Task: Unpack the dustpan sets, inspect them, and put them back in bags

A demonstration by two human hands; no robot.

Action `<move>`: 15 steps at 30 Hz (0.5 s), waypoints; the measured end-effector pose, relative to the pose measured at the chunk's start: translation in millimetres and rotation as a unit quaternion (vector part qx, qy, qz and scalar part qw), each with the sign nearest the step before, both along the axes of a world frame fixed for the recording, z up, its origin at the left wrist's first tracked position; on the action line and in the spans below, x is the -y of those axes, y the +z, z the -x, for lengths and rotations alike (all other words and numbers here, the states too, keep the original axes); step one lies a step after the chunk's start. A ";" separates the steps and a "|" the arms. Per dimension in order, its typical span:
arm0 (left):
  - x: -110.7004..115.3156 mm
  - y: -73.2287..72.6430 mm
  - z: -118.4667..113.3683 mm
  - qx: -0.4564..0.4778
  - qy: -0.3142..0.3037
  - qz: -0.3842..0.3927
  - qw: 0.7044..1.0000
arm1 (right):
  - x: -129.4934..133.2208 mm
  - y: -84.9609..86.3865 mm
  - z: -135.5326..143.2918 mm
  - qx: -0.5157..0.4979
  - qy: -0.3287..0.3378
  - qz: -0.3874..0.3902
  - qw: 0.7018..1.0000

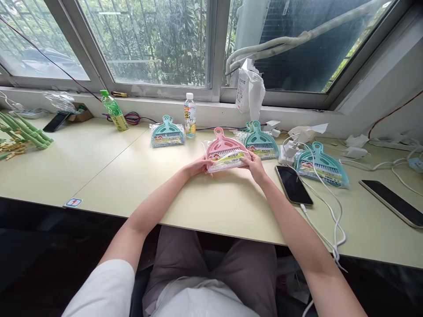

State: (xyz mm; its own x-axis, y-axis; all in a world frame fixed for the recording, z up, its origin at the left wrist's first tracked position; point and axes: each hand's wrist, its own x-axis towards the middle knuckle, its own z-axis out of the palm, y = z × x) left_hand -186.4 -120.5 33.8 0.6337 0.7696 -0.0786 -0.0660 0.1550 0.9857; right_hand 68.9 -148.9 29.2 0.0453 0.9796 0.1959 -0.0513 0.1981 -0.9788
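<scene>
Between my two hands is a pink mini dustpan and brush set (225, 147) in clear plastic wrap, tilted up over the table. My left hand (199, 167) grips its lower left corner, and my right hand (254, 166) grips the lower right corner. A printed label covers its lower front. Just behind it on the right lies a teal dustpan set (262, 143), partly overlapped by the pink one, with another teal handle showing behind. More wrapped teal sets lie to the left (168, 134) and to the right (320, 167).
A green-capped bottle (114, 111) and a white-capped bottle (190, 116) stand near the window. A black phone (293, 185), a white charging cable (330, 211) and a second phone (393, 201) lie on the right. Bamboo stalks (28, 132) are at far left.
</scene>
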 end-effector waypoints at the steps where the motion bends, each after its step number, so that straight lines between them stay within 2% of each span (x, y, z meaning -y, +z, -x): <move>1: 1.9 1.6 -1.4 0.010 0.005 -0.014 1.000 | 0.6 1.6 0.2 -0.020 0.001 0.004 1.000; 5: 12.1 10.7 -7.2 0.050 0.017 -0.073 0.996 | 2.0 5.5 0.4 -0.053 -0.063 0.006 0.997; 9: 20.8 15.7 -11.2 0.010 -0.002 -0.102 0.995 | -1.2 0.7 -1.3 -0.036 -0.113 -0.010 0.993; 11: 19.5 12.9 -13.5 -0.011 0.030 -0.111 0.993 | -3.3 -3.6 -1.5 -0.022 -0.115 -0.006 0.993; 15: 5.0 0.9 -16.3 -0.008 0.140 -0.083 0.987 | -4.3 -7.6 1.5 0.010 -0.081 0.014 0.997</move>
